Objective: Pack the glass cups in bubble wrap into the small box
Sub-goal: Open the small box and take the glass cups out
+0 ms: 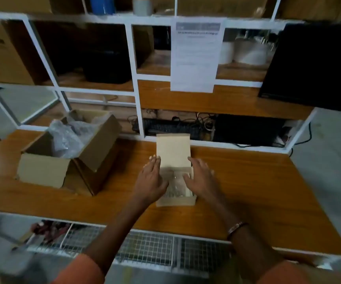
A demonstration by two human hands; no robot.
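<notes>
The small cardboard box (pixel 173 200) sits in the middle of the wooden table, its lid (pixel 173 150) standing open at the far side. Inside lies a glass cup in bubble wrap (pixel 176 186), partly hidden by my hands. My left hand (pixel 152 177) rests flat against the box's left side, fingers apart and pointing away from me. My right hand (pixel 201 177) lies on the box's right side, its thumb over the wrapped cup. Neither hand is closed around anything.
A larger open cardboard box (pixel 63 160) with loose bubble wrap (pixel 67 138) stands at the left of the table (pixel 257 191). White shelving with a paper sheet (pixel 195 56) rises behind; a black monitor (pixel 313 64) is at right. A wire basket (pixel 145 249) hangs below the front edge.
</notes>
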